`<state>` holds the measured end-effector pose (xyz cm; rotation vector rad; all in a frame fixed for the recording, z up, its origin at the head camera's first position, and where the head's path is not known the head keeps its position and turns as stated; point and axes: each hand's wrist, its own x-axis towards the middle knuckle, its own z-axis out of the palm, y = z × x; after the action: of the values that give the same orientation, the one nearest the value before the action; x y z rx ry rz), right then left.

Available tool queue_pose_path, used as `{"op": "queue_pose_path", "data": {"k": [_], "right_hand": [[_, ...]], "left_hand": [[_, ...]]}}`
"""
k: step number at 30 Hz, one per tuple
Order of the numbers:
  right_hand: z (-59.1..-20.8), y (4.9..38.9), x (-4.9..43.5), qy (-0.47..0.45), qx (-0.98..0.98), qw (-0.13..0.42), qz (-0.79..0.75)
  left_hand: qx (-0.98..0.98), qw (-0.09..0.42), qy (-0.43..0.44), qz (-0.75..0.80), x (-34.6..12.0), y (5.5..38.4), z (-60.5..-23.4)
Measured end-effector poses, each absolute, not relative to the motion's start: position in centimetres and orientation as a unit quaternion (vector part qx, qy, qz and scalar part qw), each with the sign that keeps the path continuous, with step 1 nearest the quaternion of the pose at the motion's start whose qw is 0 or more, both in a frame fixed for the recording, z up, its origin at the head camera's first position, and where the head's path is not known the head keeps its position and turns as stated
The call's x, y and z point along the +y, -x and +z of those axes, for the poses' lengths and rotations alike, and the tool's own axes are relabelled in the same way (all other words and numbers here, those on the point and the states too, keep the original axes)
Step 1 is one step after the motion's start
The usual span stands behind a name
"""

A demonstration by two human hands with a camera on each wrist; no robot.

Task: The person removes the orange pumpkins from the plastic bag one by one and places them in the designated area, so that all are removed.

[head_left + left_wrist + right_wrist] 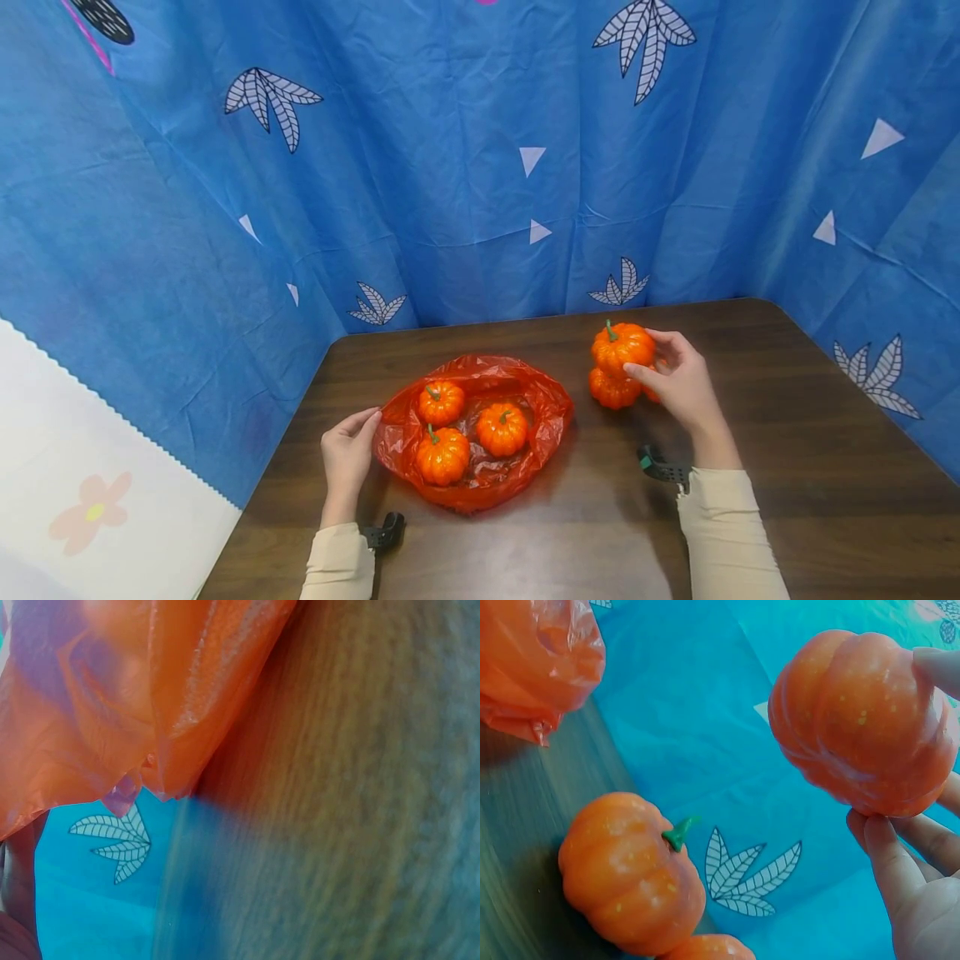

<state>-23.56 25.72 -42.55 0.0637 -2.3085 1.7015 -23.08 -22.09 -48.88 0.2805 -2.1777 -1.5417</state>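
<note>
My right hand (678, 383) grips a small orange pumpkin (624, 347) between thumb and fingers. In the right wrist view this pumpkin (862, 724) is held up off the table. Below it on the table sits another pumpkin (613, 389), with a green stem (679, 834), and part of one more pumpkin (709, 949) shows beside it. My left hand (348, 454) pinches the left rim of a red plastic bag (551, 408). The bag's mouth is spread wide, and three pumpkins lie inside, one of them at the right (502, 430). The bag's side (150, 690) fills the upper left wrist view.
Everything stands on a dark wooden table (540, 542). A blue patterned curtain (480, 167) hangs behind the table and along its sides. White cloth (97, 467) with a flower print shows at the left. Each wrist wears a black camera mount (386, 532).
</note>
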Motion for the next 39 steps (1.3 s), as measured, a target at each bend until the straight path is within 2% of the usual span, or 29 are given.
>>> {"op": "queue_pose_path", "data": {"k": [17,24,33,39], "right_hand": [[-43.3,23.3,27.7,0.027,-0.797,0.145,0.586],[-43.4,23.2,28.4,0.046,-0.791,0.166,0.587],[-43.1,22.9,29.1,0.069,-0.799,0.148,0.579],[-43.1,22.7,29.3,0.075,-0.809,0.161,0.561]], "left_hand": [[-0.799,0.210,-0.111,-0.552,-22.4,23.1,-49.0],[-0.799,0.204,-0.113,-0.554,-22.4,22.9,-49.0],[-0.802,0.207,-0.113,-0.549,-22.3,23.1,-48.9],[-0.800,0.204,-0.116,-0.552,-22.3,23.1,-48.9]]}}
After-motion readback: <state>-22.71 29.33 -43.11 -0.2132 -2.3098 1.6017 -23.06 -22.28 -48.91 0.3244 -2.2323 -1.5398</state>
